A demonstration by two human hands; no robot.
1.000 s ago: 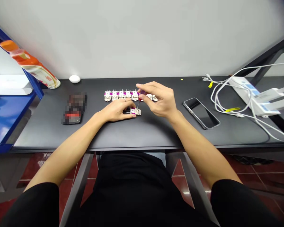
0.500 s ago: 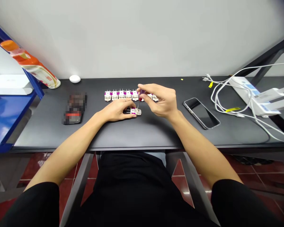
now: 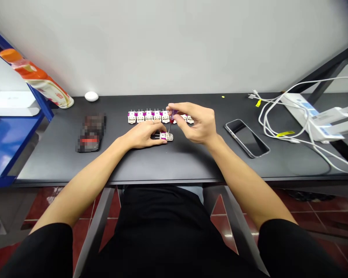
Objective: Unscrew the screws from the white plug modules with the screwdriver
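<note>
Under your left fingers (image 3: 159,139): white moulded plastic terminal block (image 3: 166,136), smooth, bright metal pins. In your right fingers (image 3: 188,117): slim steel-shafted screwdriver (image 3: 172,116), glossy purple-red plastic handle. Below both: matt black desk top (image 3: 174,162). Right of them: glossy black glass phone screen (image 3: 246,138).

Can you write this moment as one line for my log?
left hand: holding white-magenta pronged part | right hand: pinching small screwdriver | behind: row of matching parts

hands (image 3: 142,135) (image 3: 195,122) steady a white connector (image 3: 166,136) under a small screwdriver (image 3: 171,119)
</note>
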